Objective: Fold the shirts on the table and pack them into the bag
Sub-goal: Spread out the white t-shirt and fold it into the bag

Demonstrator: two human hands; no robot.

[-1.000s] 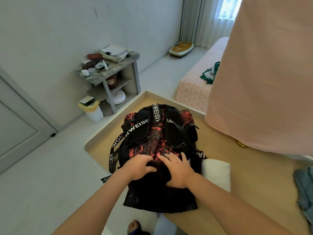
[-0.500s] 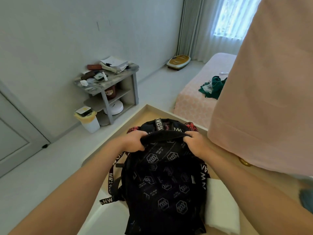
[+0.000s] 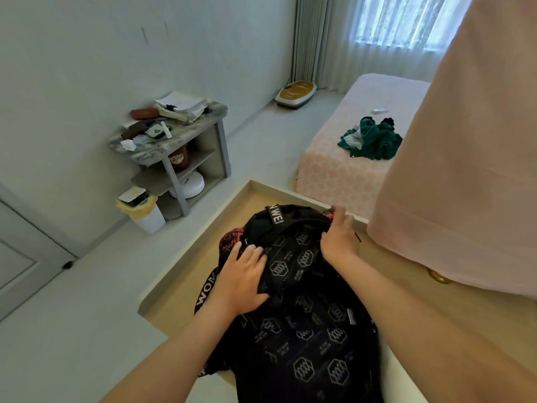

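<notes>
Pale walls, cluttered grey shelf unit (image 3: 174,149), pink bed (image 3: 348,158), bright curtained window (image 3: 401,21)

Left hand (image 3: 242,279) and right hand (image 3: 338,237) are bare — forearms (image 3: 174,353) likewise, unsleeved.

Home bedroom: pink-covered bed (image 3: 343,167), curtained window (image 3: 401,21), cluttered side shelf (image 3: 174,141).

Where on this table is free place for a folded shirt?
Bare table shows between the pink cloth and the right hand and arm, and a narrow strip left of the bag. The middle is crowded: bag under the left hand.
</notes>
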